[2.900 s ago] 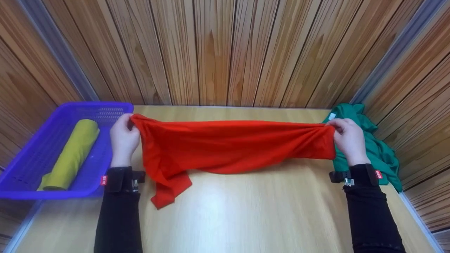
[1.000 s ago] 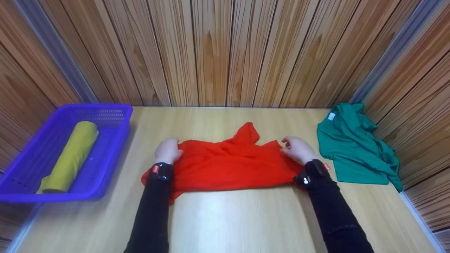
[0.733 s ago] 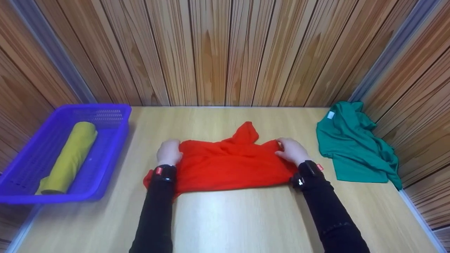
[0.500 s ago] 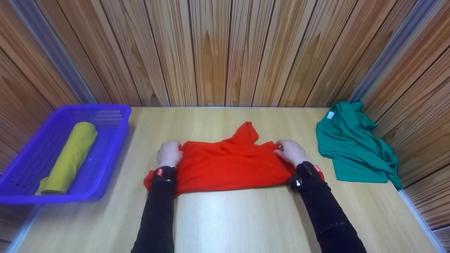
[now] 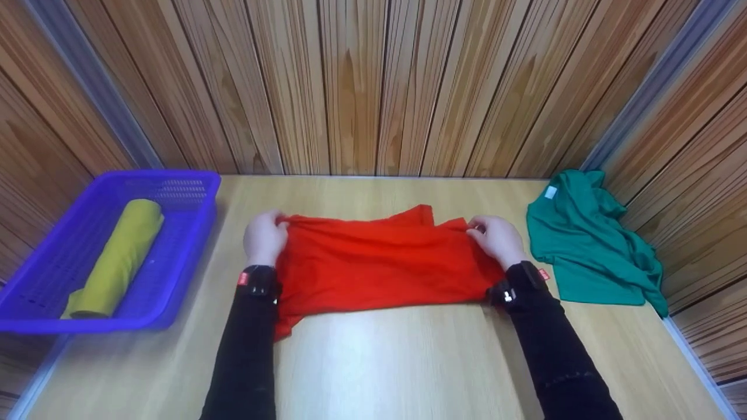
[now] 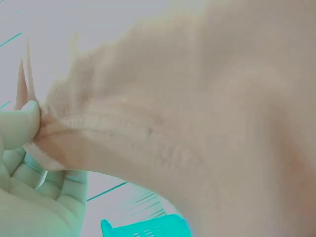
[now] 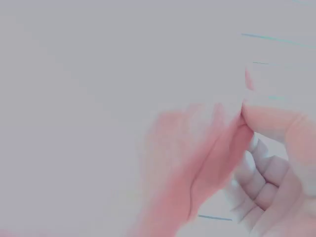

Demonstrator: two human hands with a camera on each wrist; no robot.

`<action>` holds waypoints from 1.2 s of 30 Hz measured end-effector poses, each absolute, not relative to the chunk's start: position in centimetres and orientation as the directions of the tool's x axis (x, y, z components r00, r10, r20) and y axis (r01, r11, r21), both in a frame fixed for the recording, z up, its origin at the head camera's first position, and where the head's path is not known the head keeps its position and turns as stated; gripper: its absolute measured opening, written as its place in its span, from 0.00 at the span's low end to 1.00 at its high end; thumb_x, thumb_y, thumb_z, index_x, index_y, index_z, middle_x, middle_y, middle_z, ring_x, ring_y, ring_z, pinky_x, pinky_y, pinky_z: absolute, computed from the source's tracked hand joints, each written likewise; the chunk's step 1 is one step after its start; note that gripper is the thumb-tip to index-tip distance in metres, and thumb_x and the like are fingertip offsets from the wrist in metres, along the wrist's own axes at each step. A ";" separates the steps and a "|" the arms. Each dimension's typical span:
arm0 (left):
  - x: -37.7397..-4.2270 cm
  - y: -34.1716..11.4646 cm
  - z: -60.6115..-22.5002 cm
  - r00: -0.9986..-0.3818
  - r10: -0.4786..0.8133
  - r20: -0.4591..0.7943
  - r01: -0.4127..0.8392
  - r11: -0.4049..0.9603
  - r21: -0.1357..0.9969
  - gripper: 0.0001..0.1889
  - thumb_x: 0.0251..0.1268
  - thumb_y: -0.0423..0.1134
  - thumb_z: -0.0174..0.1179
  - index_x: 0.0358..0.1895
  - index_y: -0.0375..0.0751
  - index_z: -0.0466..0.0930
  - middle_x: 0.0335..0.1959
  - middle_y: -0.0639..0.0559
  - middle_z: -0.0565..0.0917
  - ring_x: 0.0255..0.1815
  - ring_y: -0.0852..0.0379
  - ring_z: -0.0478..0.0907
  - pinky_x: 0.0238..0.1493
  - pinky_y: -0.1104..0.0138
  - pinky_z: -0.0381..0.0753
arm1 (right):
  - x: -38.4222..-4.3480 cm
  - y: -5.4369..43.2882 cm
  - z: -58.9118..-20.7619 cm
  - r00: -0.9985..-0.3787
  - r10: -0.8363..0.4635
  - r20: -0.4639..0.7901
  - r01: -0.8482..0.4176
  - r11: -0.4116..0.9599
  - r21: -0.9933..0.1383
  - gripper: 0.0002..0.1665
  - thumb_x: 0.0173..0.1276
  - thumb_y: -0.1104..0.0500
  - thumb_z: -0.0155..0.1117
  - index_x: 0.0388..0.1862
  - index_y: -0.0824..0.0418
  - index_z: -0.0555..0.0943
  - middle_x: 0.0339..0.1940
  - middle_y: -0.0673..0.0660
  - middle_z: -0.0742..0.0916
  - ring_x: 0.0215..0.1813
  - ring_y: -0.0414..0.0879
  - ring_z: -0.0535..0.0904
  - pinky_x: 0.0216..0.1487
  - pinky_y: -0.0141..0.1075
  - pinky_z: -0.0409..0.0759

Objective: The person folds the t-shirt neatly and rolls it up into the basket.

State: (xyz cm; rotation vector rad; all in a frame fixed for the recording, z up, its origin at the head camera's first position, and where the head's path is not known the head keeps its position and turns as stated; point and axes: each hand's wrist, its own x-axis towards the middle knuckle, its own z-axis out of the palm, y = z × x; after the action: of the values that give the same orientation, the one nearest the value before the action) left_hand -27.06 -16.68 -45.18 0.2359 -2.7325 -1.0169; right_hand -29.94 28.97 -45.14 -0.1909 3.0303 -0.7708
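At left wrist: red cloth [image 6: 133, 86], stitched seam [image 6: 74, 126] | head only: green garment [image 5: 595, 251]

Head view: bright; pale glare on tabletop [image 5: 356, 361], soft shadow beside basket [image 5: 195, 259]. Wrist views: overexposed, washed-out, colours shifted — nearer cloth [image 6: 148, 89] is out of focus.
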 end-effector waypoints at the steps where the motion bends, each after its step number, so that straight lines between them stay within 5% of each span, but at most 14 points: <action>1: -27.1 -16.8 -44.9 -0.960 -0.232 0.160 -0.069 0.745 0.664 0.11 0.70 0.33 0.56 0.49 0.35 0.83 0.48 0.39 0.85 0.52 0.40 0.79 0.54 0.49 0.74 | -29.9 29.1 -44.9 -0.993 -0.114 0.031 -0.114 0.867 -0.485 0.14 0.72 0.59 0.62 0.52 0.65 0.82 0.47 0.65 0.85 0.47 0.61 0.77 0.56 0.54 0.74; 17: -26.7 -18.4 -40.3 -0.847 -0.404 0.345 0.045 0.593 0.804 0.10 0.68 0.27 0.55 0.48 0.31 0.82 0.47 0.37 0.82 0.52 0.41 0.77 0.58 0.53 0.72 | -29.8 32.7 -40.6 -0.926 0.064 0.372 -0.145 0.850 -0.507 0.14 0.72 0.60 0.58 0.49 0.68 0.81 0.40 0.68 0.85 0.41 0.62 0.79 0.42 0.51 0.73; 23: -26.3 -19.4 -39.7 -0.821 -0.387 0.420 0.198 0.497 0.845 0.11 0.66 0.23 0.53 0.46 0.29 0.82 0.44 0.37 0.83 0.47 0.48 0.77 0.52 0.61 0.73 | -30.0 33.3 -38.7 -0.893 0.164 0.419 -0.115 0.817 -0.566 0.15 0.73 0.58 0.57 0.49 0.68 0.81 0.41 0.66 0.85 0.39 0.57 0.77 0.40 0.43 0.69; 28: -25.1 -20.8 -40.3 -0.899 -0.189 0.395 0.279 0.450 0.849 0.09 0.63 0.22 0.55 0.43 0.28 0.82 0.42 0.38 0.84 0.42 0.53 0.77 0.47 0.67 0.73 | -29.9 33.4 -38.5 -0.894 0.159 0.418 -0.129 0.804 -0.581 0.15 0.74 0.58 0.56 0.49 0.68 0.81 0.41 0.66 0.84 0.39 0.56 0.76 0.40 0.42 0.69; 32: -23.5 -21.8 -41.2 -0.966 0.073 0.248 0.250 0.507 0.825 0.08 0.65 0.24 0.56 0.43 0.31 0.83 0.42 0.40 0.85 0.44 0.50 0.79 0.50 0.60 0.76 | -29.3 33.5 -39.1 -0.919 0.098 0.381 -0.153 0.802 -0.577 0.15 0.74 0.59 0.56 0.50 0.70 0.80 0.43 0.69 0.84 0.44 0.60 0.77 0.45 0.47 0.72; 36: -22.0 -22.3 -42.7 -0.958 0.277 0.075 0.229 0.577 0.784 0.10 0.63 0.24 0.56 0.41 0.37 0.85 0.40 0.44 0.85 0.44 0.48 0.78 0.49 0.53 0.77 | -28.3 33.6 -39.8 -0.954 0.040 0.298 -0.146 0.805 -0.575 0.17 0.75 0.57 0.55 0.51 0.71 0.78 0.45 0.70 0.83 0.46 0.62 0.76 0.48 0.52 0.73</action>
State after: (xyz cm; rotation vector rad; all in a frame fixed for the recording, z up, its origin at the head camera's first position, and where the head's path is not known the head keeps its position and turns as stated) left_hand -21.97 -22.28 -42.71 -0.4557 -2.8388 -1.3986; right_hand -28.30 33.57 -39.79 -0.0988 3.2658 -1.0830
